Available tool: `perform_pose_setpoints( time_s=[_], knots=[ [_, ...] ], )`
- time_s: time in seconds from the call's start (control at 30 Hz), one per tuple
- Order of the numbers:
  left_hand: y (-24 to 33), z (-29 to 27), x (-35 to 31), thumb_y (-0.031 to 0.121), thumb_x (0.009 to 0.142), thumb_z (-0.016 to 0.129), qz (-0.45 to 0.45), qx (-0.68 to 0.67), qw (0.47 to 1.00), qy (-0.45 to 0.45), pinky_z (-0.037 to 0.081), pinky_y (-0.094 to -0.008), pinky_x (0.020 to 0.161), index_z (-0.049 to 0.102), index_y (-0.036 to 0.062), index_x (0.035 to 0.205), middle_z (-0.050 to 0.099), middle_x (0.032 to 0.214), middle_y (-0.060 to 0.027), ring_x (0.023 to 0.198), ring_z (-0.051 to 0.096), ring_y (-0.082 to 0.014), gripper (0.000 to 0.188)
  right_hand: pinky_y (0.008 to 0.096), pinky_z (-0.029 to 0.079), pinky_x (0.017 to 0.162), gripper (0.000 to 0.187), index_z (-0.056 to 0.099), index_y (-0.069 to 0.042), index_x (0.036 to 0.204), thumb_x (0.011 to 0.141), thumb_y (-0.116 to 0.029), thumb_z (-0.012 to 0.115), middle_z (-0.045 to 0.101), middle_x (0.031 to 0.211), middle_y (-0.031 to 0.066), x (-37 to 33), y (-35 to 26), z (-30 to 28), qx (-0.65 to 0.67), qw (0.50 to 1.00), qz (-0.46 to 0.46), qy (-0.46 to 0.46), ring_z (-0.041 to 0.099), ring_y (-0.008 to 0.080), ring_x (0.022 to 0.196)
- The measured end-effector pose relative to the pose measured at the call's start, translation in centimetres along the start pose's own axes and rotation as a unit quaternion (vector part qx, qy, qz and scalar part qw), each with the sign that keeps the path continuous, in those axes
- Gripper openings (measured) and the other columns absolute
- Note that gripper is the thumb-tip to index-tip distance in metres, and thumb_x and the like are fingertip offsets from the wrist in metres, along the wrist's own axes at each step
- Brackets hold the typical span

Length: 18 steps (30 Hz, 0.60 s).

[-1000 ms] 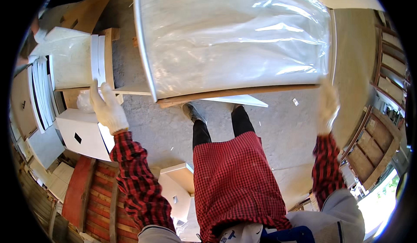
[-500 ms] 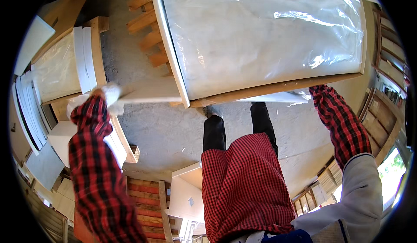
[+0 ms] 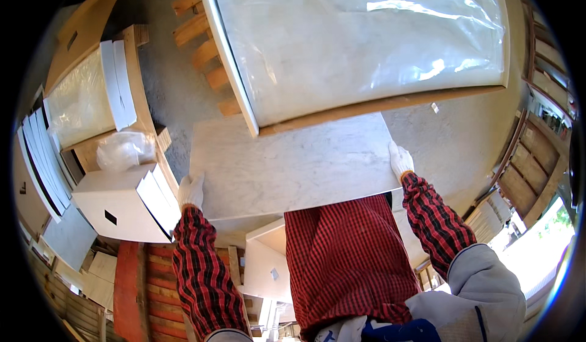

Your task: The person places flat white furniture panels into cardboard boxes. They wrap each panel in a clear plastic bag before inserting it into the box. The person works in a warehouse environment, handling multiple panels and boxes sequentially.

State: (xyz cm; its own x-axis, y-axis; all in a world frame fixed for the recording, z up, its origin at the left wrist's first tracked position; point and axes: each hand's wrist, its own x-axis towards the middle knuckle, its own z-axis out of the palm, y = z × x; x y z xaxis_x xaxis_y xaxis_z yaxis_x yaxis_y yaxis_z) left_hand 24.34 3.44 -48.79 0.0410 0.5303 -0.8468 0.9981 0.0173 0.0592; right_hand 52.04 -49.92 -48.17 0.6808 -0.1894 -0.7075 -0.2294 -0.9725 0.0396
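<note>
A flat grey-white slab with marble-like veining [image 3: 293, 165] spans the space before my body, held by its two short sides. My left hand [image 3: 191, 190], in a white knit glove, is closed on its left edge. The right edge is gripped by my right hand [image 3: 400, 160], gloved likewise; the fingers under the slab are hidden. Just beyond the slab lies a large light panel under clear plastic film [image 3: 372, 43], in an open brown carton. The carton's near edge [image 3: 390, 105] overlaps the slab's far side in view.
Left of me are a white box with a dark slot [image 3: 116, 204], crumpled clear plastic [image 3: 125, 151] and a film-covered stack [image 3: 82, 101]. A wooden pallet [image 3: 204, 52] shows beside the big panel. Behind the slab are reddish slats [image 3: 165, 287] and a pale open box [image 3: 267, 272].
The slab has turned from nearly edge-on to showing its broad face. My left hand has moved right and nearer, off the plastic's area; my right hand has come left and nearer.
</note>
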Motion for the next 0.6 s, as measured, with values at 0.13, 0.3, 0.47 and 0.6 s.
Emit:
perform_pose_setpoints(
  time_s=[0.13, 0.3, 0.47, 0.6],
  knots=[
    [-5.7, -1.4, -11.2, 0.046, 0.092, 0.056, 0.009, -0.063, 0.995, 0.071, 0.048, -0.0416, 0.088, 0.061, -0.0058, 0.114, 0.066, 0.107, -0.0252, 0.101, 0.063, -0.0369, 0.057, 0.0459, 0.044, 0.095, 0.055, 0.063, 0.005, 0.112, 0.101, -0.041, 0.035, 0.063, 0.113, 0.0293, -6.9, 5.5, -5.0, -0.034, 0.995, -0.093, 0.008, 0.058, 0.0444, 0.110],
    [-5.8, -5.0, -27.9, 0.034, 0.101, 0.051, 0.025, -0.362, 0.921, 0.140, 0.048, -0.0307, 0.080, 0.063, -0.0042, 0.110, 0.066, 0.101, -0.0066, 0.089, 0.058, -0.0143, 0.041, 0.0421, 0.049, 0.086, 0.052, 0.066, 0.003, 0.101, 0.104, -0.040, 0.038, 0.070, 0.099, 0.0203, -17.6, 10.0, -13.4, 0.053, 0.982, -0.099, 0.151, 0.066, 0.0373, 0.098],
    [1.1, -9.8, -35.3, 0.048, 0.103, 0.039, 0.082, -0.525, 0.795, 0.294, 0.046, -0.0329, 0.092, 0.059, -0.0066, 0.121, 0.063, 0.119, -0.0117, 0.104, 0.057, -0.0201, 0.061, 0.0358, 0.052, 0.081, 0.055, 0.060, 0.003, 0.112, 0.104, -0.047, 0.039, 0.066, 0.089, 0.0096, -21.8, 9.9, -24.2, 0.552, 0.831, 0.064, 0.011, 0.065, 0.0232, 0.086],
    [11.4, -12.7, -37.1, 0.052, 0.103, 0.037, 0.186, -0.587, 0.686, 0.387, 0.044, -0.0365, 0.098, 0.051, -0.0074, 0.135, 0.058, 0.131, -0.0155, 0.113, 0.055, -0.0256, 0.069, 0.0366, 0.051, 0.082, 0.052, 0.061, 0.002, 0.112, 0.102, -0.045, 0.041, 0.066, 0.091, 0.0097, -18.9, 9.4, -30.8, 0.602, 0.798, 0.020, 0.002, 0.065, 0.0243, 0.087]
  ],
)
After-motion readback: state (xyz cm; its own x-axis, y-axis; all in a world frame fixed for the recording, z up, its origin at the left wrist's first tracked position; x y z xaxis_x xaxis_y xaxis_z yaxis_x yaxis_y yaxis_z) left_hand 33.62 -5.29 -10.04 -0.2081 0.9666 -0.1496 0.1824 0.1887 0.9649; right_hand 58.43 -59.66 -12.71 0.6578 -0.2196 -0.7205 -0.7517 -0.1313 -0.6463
